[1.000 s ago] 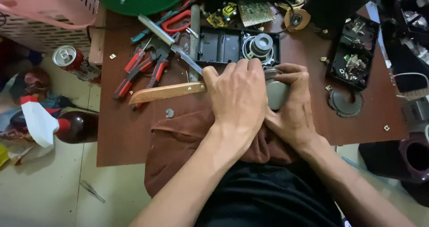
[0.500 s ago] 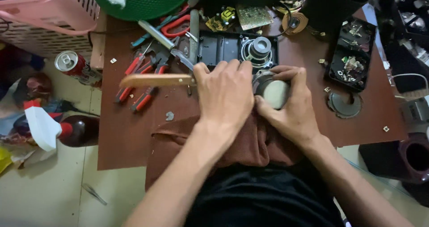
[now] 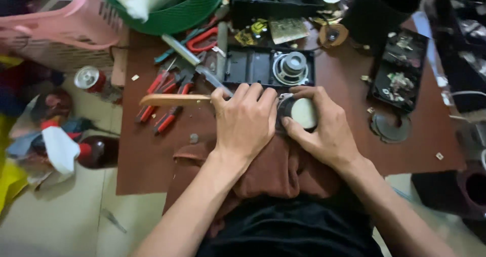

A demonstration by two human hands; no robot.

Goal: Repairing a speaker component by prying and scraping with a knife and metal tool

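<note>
Wooden handle higher than before, both hands on round speaker.

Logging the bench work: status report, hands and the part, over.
Left hand gripping wooden-handled tool. Right hand steadying round speaker part on brown cloth. Pliers lie alongside.

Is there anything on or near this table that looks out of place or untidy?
Yes. Red-handled pliers lie crossed in a loose heap beside the left hand, and small bits are scattered over the brown table. A drink can lies on its side at the table's left edge.
</note>
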